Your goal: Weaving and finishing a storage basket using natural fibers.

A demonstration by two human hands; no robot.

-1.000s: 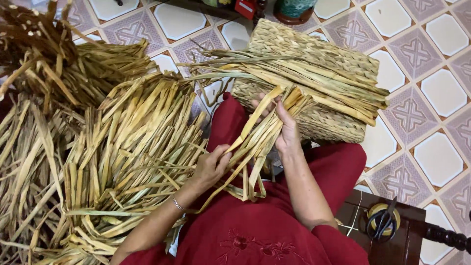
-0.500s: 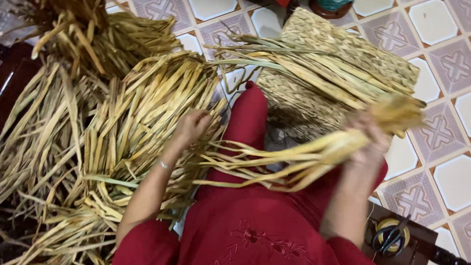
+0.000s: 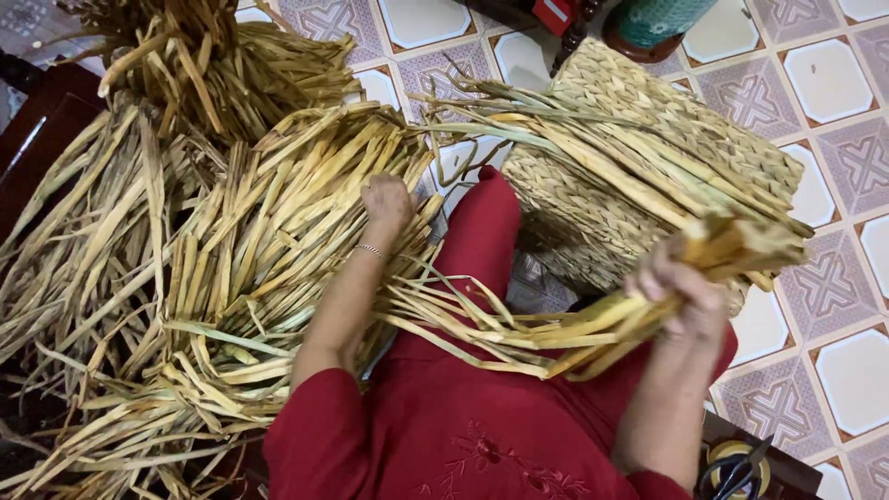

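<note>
She sits on the patterned tile floor (image 3: 833,93) in red clothing, dried leaf strips heaped all round. Her right hand (image 3: 681,292) is clenched round a bundle of yellow strips (image 3: 556,329), its loose ends trailing across her lap. Her left hand (image 3: 387,202), a thin bracelet at the wrist, rests on the big pile of strips (image 3: 250,250). A woven mat (image 3: 648,120) lies just beyond her knee, with more strips across it.

A tiled floor (image 3: 838,88) of white and grey patterned squares carries a broad heap of dry straw-coloured leaf strips (image 3: 185,278) on the left, a woven mat (image 3: 648,120) with loose strips lying across it, and a green pot (image 3: 653,23) at the top edge.
</note>
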